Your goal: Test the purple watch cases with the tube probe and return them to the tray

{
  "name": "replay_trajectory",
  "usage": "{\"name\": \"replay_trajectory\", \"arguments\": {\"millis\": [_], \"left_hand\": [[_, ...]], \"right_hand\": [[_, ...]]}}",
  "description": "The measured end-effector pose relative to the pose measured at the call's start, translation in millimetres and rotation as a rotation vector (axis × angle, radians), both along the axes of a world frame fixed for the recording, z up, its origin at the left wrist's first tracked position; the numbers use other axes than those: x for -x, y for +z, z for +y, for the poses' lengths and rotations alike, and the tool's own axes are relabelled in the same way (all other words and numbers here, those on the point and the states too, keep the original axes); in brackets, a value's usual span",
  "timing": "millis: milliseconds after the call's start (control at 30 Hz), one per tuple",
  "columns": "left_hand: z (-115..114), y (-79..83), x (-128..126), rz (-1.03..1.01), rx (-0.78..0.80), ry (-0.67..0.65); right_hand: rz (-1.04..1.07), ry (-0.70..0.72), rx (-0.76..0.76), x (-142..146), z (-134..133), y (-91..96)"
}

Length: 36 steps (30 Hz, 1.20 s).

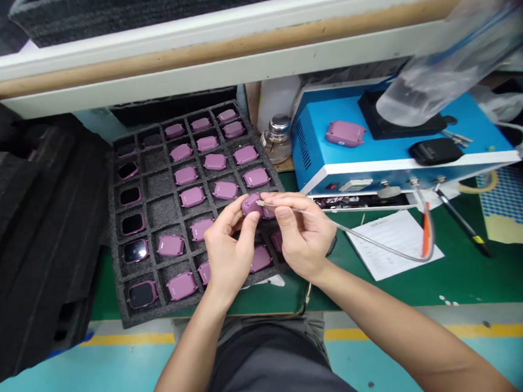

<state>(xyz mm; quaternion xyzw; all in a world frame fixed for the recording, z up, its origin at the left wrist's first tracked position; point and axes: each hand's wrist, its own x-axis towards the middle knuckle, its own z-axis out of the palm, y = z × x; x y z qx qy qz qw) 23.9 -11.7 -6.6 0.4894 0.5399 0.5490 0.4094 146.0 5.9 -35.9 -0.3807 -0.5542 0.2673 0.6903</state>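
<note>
- Both forearms reach forward from the bottom edge, elbows apart, with the hands close together above the right side of the foam tray (197, 296).
- The left hand (228, 252) pinches one pink watch case (252, 205) between thumb and fingers.
- The right hand (302, 235) pinches a thin metal tube (335, 226), its tip against that case.
- The tray's compartments hold roughly nineteen more pink cases, back up, plus five screen-up watches (135, 251) along its left edge.
- One more pink case (345, 133) lies on the blue machine (311, 144), beyond the tray's far right corner, near a glass jar (278, 140).
</note>
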Motion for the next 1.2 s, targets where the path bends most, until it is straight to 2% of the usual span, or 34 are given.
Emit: {"name": "replay_trajectory", "arguments": {"millis": [1200], "left_hand": [[-0.5, -1.6, 0.1, 0.016, 0.003, 0.003]], "right_hand": [[0.015, 0.009, -0.004, -0.4, 0.7, -1.7]]}}
